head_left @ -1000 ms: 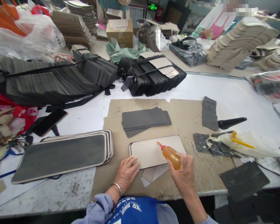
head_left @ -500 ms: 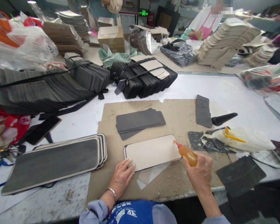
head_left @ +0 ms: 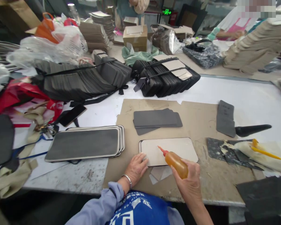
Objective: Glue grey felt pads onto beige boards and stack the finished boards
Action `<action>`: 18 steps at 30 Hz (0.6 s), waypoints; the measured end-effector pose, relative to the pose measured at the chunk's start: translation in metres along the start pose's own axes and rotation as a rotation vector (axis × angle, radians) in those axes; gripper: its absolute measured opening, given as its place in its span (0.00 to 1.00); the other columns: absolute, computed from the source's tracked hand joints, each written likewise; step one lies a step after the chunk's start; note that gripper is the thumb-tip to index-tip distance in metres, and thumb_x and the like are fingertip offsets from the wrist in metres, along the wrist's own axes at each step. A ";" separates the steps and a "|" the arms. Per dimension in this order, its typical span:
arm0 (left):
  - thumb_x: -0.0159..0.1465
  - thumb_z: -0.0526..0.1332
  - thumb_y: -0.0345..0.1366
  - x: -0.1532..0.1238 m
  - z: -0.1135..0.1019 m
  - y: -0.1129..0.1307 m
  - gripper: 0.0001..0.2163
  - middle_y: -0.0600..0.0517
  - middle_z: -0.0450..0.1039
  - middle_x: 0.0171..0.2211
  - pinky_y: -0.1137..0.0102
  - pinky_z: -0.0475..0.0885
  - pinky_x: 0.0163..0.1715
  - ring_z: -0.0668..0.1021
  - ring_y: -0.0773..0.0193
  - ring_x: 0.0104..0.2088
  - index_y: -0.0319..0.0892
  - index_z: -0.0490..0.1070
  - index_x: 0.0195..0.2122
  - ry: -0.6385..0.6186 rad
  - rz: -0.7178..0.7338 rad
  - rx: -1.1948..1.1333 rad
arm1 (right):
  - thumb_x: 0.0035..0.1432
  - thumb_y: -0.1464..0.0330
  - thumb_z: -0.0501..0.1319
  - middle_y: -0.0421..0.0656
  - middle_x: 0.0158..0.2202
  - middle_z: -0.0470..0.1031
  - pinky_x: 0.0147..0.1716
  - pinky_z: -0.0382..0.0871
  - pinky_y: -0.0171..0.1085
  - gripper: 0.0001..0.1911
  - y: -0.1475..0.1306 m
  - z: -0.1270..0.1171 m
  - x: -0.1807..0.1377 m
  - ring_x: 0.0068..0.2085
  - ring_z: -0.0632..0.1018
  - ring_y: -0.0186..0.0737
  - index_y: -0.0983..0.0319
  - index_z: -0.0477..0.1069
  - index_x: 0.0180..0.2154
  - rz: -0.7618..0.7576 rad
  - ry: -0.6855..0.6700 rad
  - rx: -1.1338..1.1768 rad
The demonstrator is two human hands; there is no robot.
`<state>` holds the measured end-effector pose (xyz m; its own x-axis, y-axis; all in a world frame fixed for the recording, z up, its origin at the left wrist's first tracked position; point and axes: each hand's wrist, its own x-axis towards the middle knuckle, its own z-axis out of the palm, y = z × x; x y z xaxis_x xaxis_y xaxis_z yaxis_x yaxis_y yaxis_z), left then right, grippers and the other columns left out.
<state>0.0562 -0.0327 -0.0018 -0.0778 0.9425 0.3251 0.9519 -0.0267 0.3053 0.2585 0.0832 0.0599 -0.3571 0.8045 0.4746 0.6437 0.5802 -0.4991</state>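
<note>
Amber bottle (head_left: 177, 164), cream panel (head_left: 180, 147), blue apron (head_left: 152, 212)

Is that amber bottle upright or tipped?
Tipped: the right hand holds the amber bottle at a slant, its red nozzle pointing forward and left over the pale panel. Whether it touches, I cannot tell.

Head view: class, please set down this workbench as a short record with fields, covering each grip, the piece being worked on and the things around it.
Left grip: fingers on the near left corner of the pale panel
Right grip: closed around the amber bottle
Nozzle: red, pointing over the panel; contact unclear
Underneath: brown cardboard
Beyond panel: loosely stacked grey pieces
Left of panel: stacked grey panels with pale borders
Right of panel: yellow tool on a whitish bundle
</note>
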 end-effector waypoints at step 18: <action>0.62 0.54 0.30 -0.007 0.004 -0.008 0.06 0.46 0.70 0.37 0.62 0.73 0.43 0.72 0.59 0.42 0.40 0.69 0.34 0.152 0.094 -0.018 | 0.53 0.53 0.54 0.50 0.34 0.64 0.37 0.65 0.49 0.22 0.062 -0.032 -0.011 0.39 0.64 0.51 0.63 0.62 0.40 0.060 0.092 -0.362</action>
<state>0.0504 -0.0381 -0.0105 -0.0338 0.8742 0.4843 0.9517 -0.1197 0.2826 0.3243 0.1068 0.0472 -0.2598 0.8110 0.5241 0.8649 0.4368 -0.2472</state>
